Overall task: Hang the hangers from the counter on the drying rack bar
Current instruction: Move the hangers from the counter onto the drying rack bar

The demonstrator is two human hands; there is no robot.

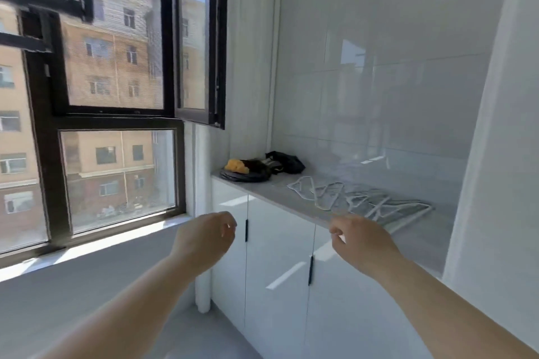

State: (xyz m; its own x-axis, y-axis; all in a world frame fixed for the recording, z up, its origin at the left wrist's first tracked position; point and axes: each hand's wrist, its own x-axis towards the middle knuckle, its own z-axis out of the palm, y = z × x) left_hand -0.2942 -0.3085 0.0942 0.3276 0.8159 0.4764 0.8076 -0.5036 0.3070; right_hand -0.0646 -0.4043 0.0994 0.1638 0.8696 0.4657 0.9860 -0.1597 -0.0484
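hangers (358, 198) lie flat and overlapped on the counter (274, 189), right of a dark bundle (248, 173) | our left hand (204, 239) and right hand (361, 242) hover near its front edge, fingers loosely curled, holding nothing (poised to reach, we judge) | rack bar not in view

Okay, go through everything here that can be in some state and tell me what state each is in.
left hand: empty, fingers loosely curled, in the air.
right hand: empty, fingers loosely curled, near the counter edge.
hangers: lying flat on the counter, none lifted.
window sash: swung open.
cabinet doors: closed.
dark clothes pile: lying at the counter's far end.
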